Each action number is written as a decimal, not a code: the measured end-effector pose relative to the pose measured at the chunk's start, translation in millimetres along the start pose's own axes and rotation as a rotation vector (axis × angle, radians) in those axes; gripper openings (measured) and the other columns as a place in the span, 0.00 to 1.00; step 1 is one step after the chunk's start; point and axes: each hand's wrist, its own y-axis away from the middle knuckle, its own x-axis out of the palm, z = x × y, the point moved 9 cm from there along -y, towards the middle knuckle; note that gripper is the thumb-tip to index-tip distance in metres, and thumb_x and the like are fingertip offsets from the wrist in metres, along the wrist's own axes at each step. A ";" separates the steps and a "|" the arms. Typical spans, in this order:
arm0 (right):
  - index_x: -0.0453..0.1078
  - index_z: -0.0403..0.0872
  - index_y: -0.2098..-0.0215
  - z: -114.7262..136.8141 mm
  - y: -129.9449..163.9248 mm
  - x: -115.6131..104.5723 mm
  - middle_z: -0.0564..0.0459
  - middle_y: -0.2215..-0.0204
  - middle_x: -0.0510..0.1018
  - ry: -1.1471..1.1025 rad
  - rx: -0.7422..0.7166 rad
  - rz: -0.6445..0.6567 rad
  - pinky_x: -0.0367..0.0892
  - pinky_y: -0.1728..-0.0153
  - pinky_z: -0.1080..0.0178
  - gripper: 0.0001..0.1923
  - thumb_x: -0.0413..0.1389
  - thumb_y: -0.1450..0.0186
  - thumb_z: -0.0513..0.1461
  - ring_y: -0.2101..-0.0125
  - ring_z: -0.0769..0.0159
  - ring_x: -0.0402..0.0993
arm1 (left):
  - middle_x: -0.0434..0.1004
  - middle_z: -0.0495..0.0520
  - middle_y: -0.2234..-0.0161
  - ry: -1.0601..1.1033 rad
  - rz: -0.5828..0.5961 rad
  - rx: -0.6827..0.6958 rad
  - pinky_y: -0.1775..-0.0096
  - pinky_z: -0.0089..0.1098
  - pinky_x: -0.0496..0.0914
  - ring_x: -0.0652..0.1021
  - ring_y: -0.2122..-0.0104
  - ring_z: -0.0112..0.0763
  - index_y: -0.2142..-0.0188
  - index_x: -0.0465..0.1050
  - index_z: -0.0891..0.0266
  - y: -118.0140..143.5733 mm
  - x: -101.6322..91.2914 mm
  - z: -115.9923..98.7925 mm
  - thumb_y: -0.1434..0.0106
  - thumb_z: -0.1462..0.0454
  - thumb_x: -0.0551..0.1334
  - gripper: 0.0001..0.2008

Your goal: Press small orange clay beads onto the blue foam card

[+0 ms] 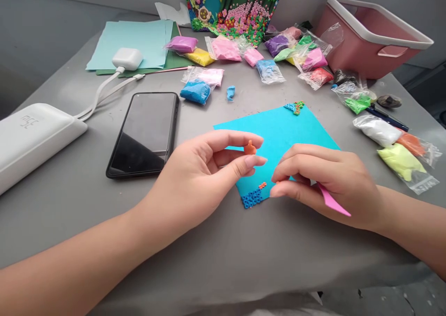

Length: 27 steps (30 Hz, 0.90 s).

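My left hand [198,176] is closed, pinching a small lump of orange clay [250,148] between thumb and fingers. A pink pointed clay tool [332,201] sticks out from under my right hand [334,179], whose fingers are curled around it. Thumb and index of that hand press together over what looks like a tiny orange bit. Both hands hover above a bright blue sheet [289,130]. On its near corner sit small dark blue clay rings [251,198] with a few orange rings [262,185] beside them. Blue, green and orange clay pieces [295,107] decorate the far corner.
A phone [144,132] and a white power bank [35,139] with a cable lie left. Bags of coloured clay [225,49] spread across the back and right. A pink bin [365,42] stands back right, and a decorated clay picture [237,9] behind.
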 end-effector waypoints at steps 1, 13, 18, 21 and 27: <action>0.70 0.46 0.64 -0.8 0.6 1.6 0.54 0.72 0.77 0.000 0.005 0.015 0.71 0.70 0.68 0.04 0.59 0.30 0.36 0.72 0.71 0.73 | 0.84 0.45 0.62 0.017 0.015 0.003 0.61 0.20 0.78 0.84 0.65 0.26 0.61 0.82 0.56 -0.1 1.4 -0.3 0.43 0.60 0.75 0.10; 0.74 0.42 0.58 -2.5 7.0 19.7 0.50 0.67 0.79 -0.041 -0.019 0.166 0.72 0.69 0.67 0.04 0.57 0.30 0.33 0.69 0.70 0.75 | 0.80 0.43 0.70 0.075 0.043 0.021 0.61 0.17 0.76 0.80 0.67 0.21 0.64 0.82 0.55 0.6 3.1 3.1 0.34 0.53 0.66 0.11; 0.75 0.44 0.54 -2.7 8.1 19.6 0.49 0.63 0.79 -0.053 -0.031 0.177 0.72 0.68 0.67 0.08 0.56 0.29 0.31 0.68 0.70 0.76 | 0.81 0.42 0.69 0.091 0.057 0.021 0.61 0.16 0.76 0.80 0.66 0.20 0.63 0.83 0.55 0.3 3.6 3.6 0.34 0.53 0.66 0.10; 0.75 0.45 0.54 -5.0 9.1 22.3 0.50 0.62 0.79 -0.032 -0.018 0.192 0.69 0.71 0.67 0.09 0.55 0.29 0.31 0.70 0.71 0.74 | 0.81 0.41 0.70 0.097 0.058 0.027 0.62 0.16 0.76 0.80 0.66 0.19 0.63 0.83 0.55 -0.5 3.4 4.0 0.34 0.53 0.66 0.11; 0.74 0.44 0.54 -1.9 8.5 19.6 0.48 0.62 0.77 -0.006 -0.044 0.157 0.68 0.70 0.67 0.07 0.56 0.29 0.33 0.69 0.71 0.72 | 0.81 0.42 0.70 0.091 0.055 0.034 0.61 0.16 0.76 0.80 0.67 0.19 0.63 0.83 0.56 -0.7 3.0 5.0 0.32 0.53 0.64 0.12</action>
